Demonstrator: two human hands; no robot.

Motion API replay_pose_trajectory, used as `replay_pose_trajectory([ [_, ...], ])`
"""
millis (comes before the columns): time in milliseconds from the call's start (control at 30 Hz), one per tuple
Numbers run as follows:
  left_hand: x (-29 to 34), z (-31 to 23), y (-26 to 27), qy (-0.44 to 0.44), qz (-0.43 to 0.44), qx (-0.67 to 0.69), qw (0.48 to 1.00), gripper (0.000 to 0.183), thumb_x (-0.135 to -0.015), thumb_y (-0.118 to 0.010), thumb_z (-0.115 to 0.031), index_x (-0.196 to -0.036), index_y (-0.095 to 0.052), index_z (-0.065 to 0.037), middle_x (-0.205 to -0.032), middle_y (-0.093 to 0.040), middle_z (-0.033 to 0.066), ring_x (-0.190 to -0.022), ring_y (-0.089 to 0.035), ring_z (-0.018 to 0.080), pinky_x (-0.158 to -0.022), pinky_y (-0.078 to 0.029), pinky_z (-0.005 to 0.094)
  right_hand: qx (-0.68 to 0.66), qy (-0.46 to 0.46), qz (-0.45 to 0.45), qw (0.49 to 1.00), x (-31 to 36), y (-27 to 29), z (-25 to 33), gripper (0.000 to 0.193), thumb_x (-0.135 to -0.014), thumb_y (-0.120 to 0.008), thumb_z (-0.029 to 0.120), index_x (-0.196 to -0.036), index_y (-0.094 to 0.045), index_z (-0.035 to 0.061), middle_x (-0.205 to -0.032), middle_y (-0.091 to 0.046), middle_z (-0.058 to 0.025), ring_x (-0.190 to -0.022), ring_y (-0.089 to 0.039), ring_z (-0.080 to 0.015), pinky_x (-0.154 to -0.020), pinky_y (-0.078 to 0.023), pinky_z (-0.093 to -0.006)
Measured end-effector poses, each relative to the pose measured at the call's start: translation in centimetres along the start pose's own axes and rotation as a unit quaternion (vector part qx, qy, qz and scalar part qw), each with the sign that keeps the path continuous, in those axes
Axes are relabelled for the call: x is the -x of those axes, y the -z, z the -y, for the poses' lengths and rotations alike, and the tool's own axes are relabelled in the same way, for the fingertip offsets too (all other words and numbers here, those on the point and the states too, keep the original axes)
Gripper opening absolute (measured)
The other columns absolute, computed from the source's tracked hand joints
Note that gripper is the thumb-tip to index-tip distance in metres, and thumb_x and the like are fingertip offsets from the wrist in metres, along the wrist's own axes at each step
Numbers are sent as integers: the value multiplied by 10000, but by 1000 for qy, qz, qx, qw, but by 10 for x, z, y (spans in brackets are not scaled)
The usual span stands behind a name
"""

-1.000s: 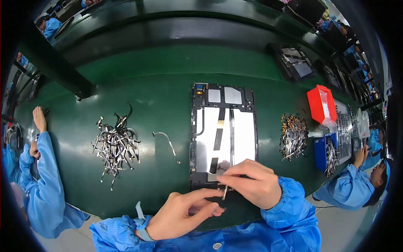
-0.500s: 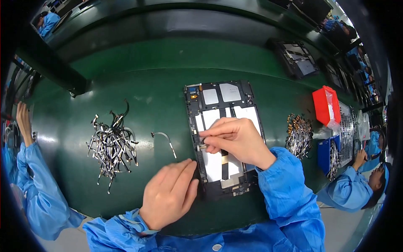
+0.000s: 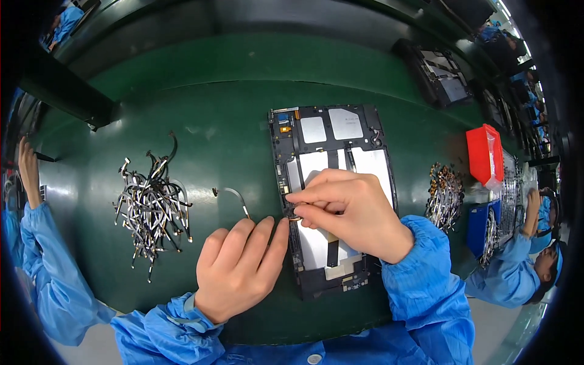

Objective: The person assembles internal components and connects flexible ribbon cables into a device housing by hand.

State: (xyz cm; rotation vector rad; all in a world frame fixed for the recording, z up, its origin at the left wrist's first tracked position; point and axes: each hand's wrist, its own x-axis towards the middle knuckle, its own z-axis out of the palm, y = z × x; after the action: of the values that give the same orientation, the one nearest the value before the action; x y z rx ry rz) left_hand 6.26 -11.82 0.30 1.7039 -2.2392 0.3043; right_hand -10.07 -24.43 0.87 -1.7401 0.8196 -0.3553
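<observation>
1. Right hand [image 3: 353, 210] pinches a small metallic piece [image 3: 295, 219] at the left edge of the coverless flat device [image 3: 314, 252], lying on the tabletop [image 3: 219, 115].
2. Left hand [image 3: 240, 267] seems to grasp nothing; index tip beside that edge.
3. Step, apparently: close fingertip work there.
4. Next move likely calls for steady pinch, device kept still.

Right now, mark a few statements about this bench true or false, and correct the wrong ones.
1. The right hand is over the opened flat device. True.
2. The left hand is inside the red bin. False: the left hand is at the device's left edge.
3. A single cable lies between the left cable pile and the device. True.
4. The red bin stands left of the device. False: the red bin is on its right.
</observation>
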Motion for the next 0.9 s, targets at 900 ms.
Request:
replay_pose_trajectory([
  [900,-13,-27,-18,-61,15,101,993,328,-723,-701,-275,-943,-624,-44,-962,-578,110,-911,-601,283,-865,-563,384,-41,0,-74,996,-7,7,-18,134,-830,-687,-11,-962,-696,-28,-854,-616,-69,-570,-558,-73,-462,-402,-217],
])
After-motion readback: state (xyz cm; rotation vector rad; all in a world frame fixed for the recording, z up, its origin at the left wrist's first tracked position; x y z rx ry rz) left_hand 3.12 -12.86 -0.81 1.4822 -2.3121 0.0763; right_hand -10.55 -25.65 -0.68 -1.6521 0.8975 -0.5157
